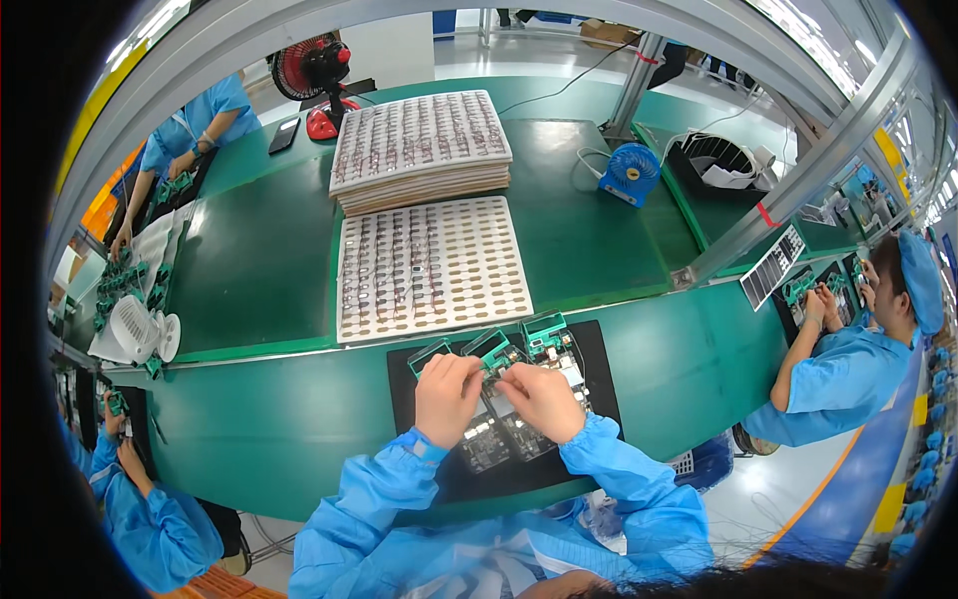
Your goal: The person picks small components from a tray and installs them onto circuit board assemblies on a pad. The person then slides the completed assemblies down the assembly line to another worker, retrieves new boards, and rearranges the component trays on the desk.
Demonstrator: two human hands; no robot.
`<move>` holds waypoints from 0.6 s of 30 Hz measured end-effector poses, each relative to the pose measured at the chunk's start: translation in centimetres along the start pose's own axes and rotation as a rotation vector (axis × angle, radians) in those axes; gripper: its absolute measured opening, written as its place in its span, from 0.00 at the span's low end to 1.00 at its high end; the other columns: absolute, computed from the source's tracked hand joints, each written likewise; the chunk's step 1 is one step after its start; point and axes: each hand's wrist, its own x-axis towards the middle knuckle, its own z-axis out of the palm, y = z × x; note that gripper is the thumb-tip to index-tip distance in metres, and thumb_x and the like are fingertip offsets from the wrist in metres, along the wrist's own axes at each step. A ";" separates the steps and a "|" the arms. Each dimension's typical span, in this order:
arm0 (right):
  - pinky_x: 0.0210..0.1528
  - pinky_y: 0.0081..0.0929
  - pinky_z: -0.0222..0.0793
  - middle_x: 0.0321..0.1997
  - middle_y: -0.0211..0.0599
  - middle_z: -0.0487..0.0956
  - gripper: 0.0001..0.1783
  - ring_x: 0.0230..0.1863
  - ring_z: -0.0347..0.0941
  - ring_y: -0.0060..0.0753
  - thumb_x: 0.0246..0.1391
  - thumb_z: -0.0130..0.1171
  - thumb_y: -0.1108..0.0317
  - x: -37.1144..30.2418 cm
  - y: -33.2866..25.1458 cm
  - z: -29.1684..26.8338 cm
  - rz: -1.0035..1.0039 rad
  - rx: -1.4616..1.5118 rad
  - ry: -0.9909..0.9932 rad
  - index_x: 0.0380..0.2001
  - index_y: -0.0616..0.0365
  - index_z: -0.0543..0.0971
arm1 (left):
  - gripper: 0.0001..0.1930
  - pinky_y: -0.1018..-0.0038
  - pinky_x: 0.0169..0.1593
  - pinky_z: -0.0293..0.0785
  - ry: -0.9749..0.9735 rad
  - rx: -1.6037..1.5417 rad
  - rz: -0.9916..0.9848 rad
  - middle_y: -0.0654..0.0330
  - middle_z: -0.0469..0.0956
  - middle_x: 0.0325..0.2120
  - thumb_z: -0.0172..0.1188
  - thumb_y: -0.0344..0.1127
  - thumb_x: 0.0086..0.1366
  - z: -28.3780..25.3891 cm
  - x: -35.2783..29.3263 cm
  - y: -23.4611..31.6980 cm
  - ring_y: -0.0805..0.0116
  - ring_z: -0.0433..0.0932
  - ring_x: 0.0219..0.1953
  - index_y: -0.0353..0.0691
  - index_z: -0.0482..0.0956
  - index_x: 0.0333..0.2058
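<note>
Over a black mat lie circuit boards in a row, each with a green frame at its far end. My left hand is above the left and middle boards, its fingers closed in a pinch. From the other side my right hand meets it, thumb and fingers also pinched, almost touching the left fingertips. Whatever is between the fingers is too small or hidden to name. The right-hand circuit board shows best; the middle green frame stands just beyond my fingertips.
Beyond the mat lies a white tray partly filled with rows of small wired parts. Behind it rises a stack of filled trays. A blue fan, a white fan and a metal post stand around. Co-workers sit on both sides.
</note>
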 end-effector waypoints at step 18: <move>0.26 0.39 0.69 0.23 0.45 0.76 0.07 0.25 0.74 0.50 0.52 0.58 0.71 0.7 0.6 -0.3 -0.077 -0.118 0.089 0.24 0.62 0.74 | 0.14 0.68 0.36 0.70 -0.034 0.186 0.164 0.59 0.71 0.29 0.64 0.23 0.50 0.7 -0.8 0.3 0.61 0.71 0.33 0.36 0.80 0.38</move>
